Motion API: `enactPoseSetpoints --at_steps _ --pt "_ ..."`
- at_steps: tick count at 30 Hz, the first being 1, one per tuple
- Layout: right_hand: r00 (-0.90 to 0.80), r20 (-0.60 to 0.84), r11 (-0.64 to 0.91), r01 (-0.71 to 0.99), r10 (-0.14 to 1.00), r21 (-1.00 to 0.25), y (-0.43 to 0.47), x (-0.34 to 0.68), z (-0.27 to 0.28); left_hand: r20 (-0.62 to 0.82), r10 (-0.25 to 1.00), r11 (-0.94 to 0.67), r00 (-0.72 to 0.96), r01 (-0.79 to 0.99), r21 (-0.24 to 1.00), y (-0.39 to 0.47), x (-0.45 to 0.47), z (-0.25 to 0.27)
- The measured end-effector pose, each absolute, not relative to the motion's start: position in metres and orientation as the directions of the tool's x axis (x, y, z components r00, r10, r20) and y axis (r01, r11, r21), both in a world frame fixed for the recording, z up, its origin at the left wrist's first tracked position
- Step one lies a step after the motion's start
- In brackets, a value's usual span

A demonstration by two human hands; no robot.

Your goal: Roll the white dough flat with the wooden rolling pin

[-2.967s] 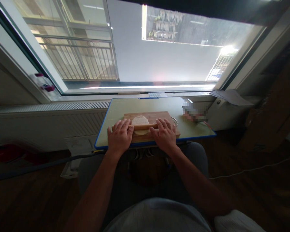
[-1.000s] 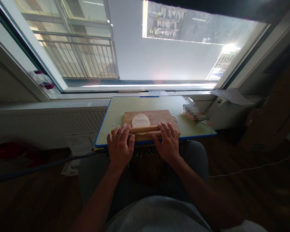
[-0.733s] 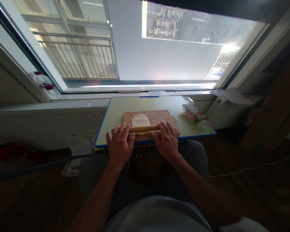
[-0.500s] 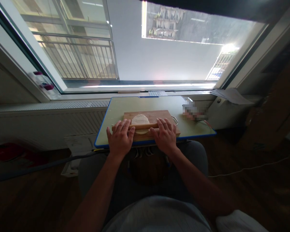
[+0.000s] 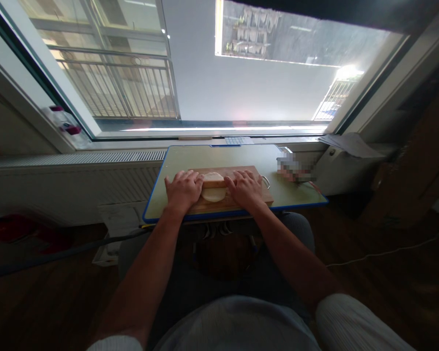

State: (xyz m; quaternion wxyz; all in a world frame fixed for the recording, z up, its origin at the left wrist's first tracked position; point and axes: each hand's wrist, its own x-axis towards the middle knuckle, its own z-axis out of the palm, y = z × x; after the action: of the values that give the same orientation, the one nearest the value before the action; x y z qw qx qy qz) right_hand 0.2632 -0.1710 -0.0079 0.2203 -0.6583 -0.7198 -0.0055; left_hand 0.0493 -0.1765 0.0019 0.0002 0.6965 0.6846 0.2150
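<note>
Now then, left hand (image 5: pixel 185 188) and right hand (image 5: pixel 246 187) lie palm-down, fingers fanned, over the rolling pin (image 5: pixel 214 184), which crosses the dough (image 5: pixel 214 195) on that wooden board (image 5: pixel 208 208); heavier pressure from one side could thin it lopsidedly, and sticking could tear it!

Warm brown on the cutting board (image 5: pixel 223 206). Creamy white on the dough (image 5: pixel 214 195) on the board, and plain tan on the rolling pin (image 5: pixel 213 184) over the board. Pale yellowish green on the tabletop (image 5: pixel 219 156) beneath the board, with bright blue along its border (image 5: pixel 300 204). Silvery on the handle (image 5: pixel 267 182) at the board's right end. Blue grid on white for the sheet (image 5: pixel 236 140) beyond the board.
</note>
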Motion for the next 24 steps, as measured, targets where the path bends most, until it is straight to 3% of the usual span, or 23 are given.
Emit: enactPoseSetpoints --at_steps 12,20,24 --pt "-0.190 0.202 0.196 0.980 0.961 -0.015 -0.136 0.257 0.021 0.151 0.987 0.018 -0.050 0.979 0.205 -0.127 0.049 0.014" --pt "-0.208 0.216 0.214 0.977 0.954 -0.003 -0.139 0.258 0.020 0.157 0.986 0.024 -0.055 0.981 0.191 -0.130 0.050 0.014" --pt "-0.128 0.296 0.171 0.977 0.946 -0.123 -0.154 0.260 0.008 0.256 0.966 -0.010 -0.050 0.973 0.229 -0.150 0.050 0.008"
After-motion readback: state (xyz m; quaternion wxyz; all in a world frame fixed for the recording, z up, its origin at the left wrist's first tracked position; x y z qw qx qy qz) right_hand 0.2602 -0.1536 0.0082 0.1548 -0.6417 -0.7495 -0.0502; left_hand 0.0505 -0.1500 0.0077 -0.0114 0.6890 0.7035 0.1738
